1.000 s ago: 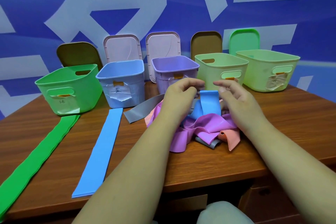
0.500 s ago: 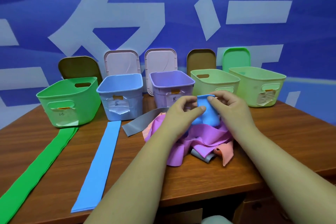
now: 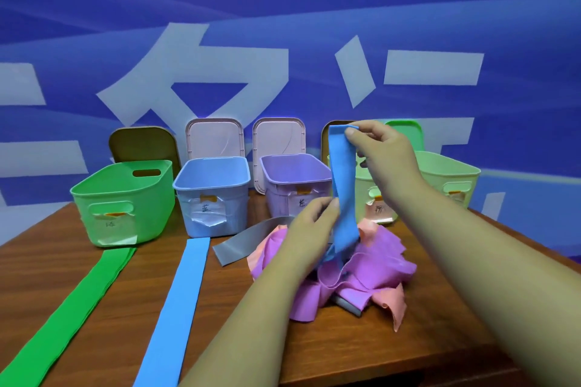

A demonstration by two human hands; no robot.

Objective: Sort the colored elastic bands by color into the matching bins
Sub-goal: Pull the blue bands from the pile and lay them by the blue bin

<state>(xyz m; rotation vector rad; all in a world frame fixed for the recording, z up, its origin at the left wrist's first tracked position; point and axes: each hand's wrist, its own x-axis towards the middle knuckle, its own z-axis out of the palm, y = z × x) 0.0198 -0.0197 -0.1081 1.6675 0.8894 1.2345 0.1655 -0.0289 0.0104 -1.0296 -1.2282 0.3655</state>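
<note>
Bins (image 3: 211, 190) behind tangled bands (image 3: 377, 264), contents seemingly out of sight.

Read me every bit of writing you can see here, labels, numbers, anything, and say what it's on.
"蓝": handwritten on the paper label of the blue bin.
Green bin: one handwritten character, too faint to read.
Purple bin: one character, blurred.
Pale green bin behind the blue band: one character, unreadable.
Far-right bin: label mostly hidden.
Wall: huge white strokes, cropped, unreadable.

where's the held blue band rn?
Head view, centre-right: the blue band hangs between the right hand pinching its top end and the left hand lower down, above the tangled pile, just right of the purple bin.
</note>
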